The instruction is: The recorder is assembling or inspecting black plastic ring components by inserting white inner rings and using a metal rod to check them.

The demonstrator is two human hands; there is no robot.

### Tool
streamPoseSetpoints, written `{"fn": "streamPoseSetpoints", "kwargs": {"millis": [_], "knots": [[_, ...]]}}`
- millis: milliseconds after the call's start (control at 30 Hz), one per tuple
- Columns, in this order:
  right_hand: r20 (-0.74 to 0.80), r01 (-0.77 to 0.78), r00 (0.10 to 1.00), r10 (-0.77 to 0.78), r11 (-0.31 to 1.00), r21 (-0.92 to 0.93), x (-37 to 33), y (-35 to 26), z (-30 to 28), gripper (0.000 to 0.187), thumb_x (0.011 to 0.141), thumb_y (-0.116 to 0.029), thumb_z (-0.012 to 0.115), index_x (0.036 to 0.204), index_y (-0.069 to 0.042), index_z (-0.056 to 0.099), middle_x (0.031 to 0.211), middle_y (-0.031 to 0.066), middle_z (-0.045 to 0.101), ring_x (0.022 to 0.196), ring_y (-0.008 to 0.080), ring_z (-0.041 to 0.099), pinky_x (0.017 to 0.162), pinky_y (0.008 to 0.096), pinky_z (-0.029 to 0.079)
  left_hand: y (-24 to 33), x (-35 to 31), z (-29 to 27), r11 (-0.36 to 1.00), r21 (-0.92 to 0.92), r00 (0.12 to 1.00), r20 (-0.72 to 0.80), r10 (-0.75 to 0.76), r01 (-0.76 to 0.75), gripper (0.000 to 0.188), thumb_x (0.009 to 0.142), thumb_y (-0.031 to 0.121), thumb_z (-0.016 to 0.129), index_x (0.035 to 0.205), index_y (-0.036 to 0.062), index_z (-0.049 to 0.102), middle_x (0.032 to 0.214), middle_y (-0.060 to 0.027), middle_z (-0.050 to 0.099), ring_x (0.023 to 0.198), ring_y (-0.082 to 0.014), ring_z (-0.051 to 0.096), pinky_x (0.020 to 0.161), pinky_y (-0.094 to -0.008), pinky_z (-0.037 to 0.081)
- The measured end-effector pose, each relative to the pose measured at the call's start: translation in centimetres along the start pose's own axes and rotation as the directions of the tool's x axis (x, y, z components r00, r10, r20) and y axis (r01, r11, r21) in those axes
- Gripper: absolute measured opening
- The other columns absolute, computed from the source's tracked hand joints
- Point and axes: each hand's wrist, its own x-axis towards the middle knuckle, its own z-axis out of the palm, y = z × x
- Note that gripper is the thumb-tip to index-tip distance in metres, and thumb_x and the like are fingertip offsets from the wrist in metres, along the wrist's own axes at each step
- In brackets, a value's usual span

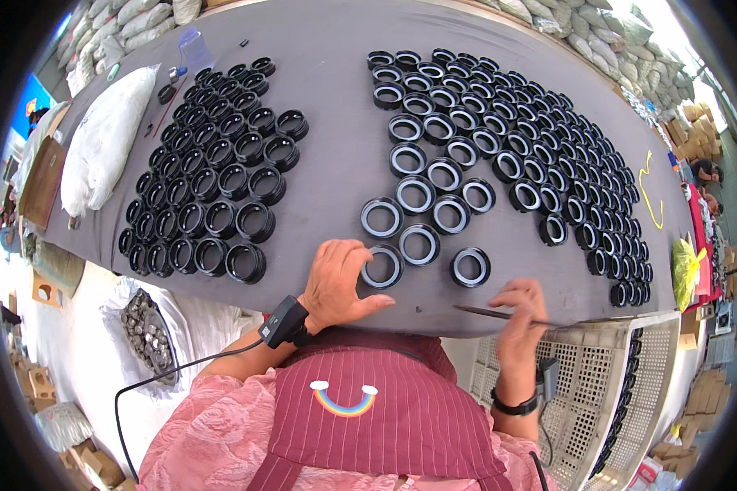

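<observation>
while the left hand (336,282) rests on the grey desk (327,147), its grip is spread, thumb well off the fingers, around the near left side of a pale-lined black ring (397,267); whether the fingertips touch it, i cannot tell. the right hand (522,319), a little blurred, has its grip pinching a thin dark stick (487,313) that points leftward, over the near edge. just beyond the stick lies a lone ring (455,267), flat and apart from the others. more pale-lined rings (502,147) spread over the right of the desk, and a block of plain black rings (219,184) fills the left, beside a white sack (106,139). a pale crate (561,409) stands below, at the right.
</observation>
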Motion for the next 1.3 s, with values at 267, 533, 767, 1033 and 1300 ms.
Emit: {"fn": "streamPoseSetpoints", "kwargs": {"millis": [267, 533, 767, 1033, 1300], "knots": [[0.332, -0.338, 0.879, 0.342, 0.939, -0.071, -2.4, 0.9, 1.7, 0.04, 0.104, -0.025, 0.049, 0.079, 0.0, 0.068, 0.074, 0.0118, 0.066, 0.062, 0.0188, 0.06, 0.059, 0.0335, 0.046, 1.1, 0.0, 0.6, 0.992, 0.004, 0.992, -0.022, -0.127, 0.127, 0.064, 0.068, 0.032, 0.083, 0.117, 0.0018, 0.057, 0.117, -0.0169, 0.06, 0.108, -0.0361, 0.058, 0.091, -0.046, 0.043], [0.37, -0.539, 0.836, 0.405, 0.735, 0.411, -4.6, -0.9, 5.1, 0.023, 0.1, -0.014, 0.054, 0.089, 0.001, 0.067, 0.077, 0.0087, 0.066, 0.068, 0.0156, 0.063, 0.066, 0.029, 0.051, -0.2, -3.9, -2.9, 0.987, -0.148, 0.991, 0.129, -0.043, 0.062, 0.065, 0.068, 0.027, 0.08, 0.122, 0.0021, 0.055, 0.124, -0.0211, 0.059, 0.115, -0.0381, 0.057, 0.099, -0.0465, 0.044], [0.498, -0.461, 0.826, 0.263, 0.823, 0.331, -3.4, -2.7, 10.5, 0.007, 0.093, -0.005, 0.065, 0.097, 0.001, 0.066, 0.081, 0.0055, 0.067, 0.073, 0.0116, 0.061, 0.068, 0.0271, 0.05, -1.1, -5.7, -4.4, 0.97, -0.218, 0.992, 0.089, -0.085, 0.103, 0.056, 0.072, 0.022, 0.083, 0.12, 0.0059, 0.06, 0.133, -0.0217, 0.055, 0.122, -0.0411, 0.054, 0.103, -0.0469, 0.045], [0.505, -0.227, 0.86, 0.069, 0.94, 0.257, -3.1, -3.2, 11.9, 0.005, 0.094, -0.007, 0.064, 0.093, -0.002, 0.066, 0.076, 0.0115, 0.064, 0.065, 0.0235, 0.063, 0.061, 0.0326, 0.048, -1.4, -5.6, -4.3, 0.985, -0.168, 0.992, 0.128, -0.018, 0.039, 0.03, 0.076, 0.017, 0.078, 0.099, 0.0054, 0.064, 0.128, -0.0208, 0.058, 0.118, -0.0396, 0.056, 0.104, -0.0533, 0.043], [0.552, -0.135, 0.833, 0.048, 0.984, 0.118, -1.8, -3.6, 10.8, 0.008, 0.092, -0.003, 0.064, 0.086, -0.003, 0.058, 0.071, 0.0141, 0.06, 0.061, 0.0332, 0.059, 0.057, 0.0402, 0.046, -1.5, -5.3, -4.1, 0.984, -0.175, 0.994, 0.11, 0.006, 0.013, 0.026, 0.073, 0.016, 0.079, 0.093, 0.0058, 0.065, 0.129, -0.0198, 0.06, 0.121, -0.0375, 0.057, 0.104, -0.0503, 0.044]]}}
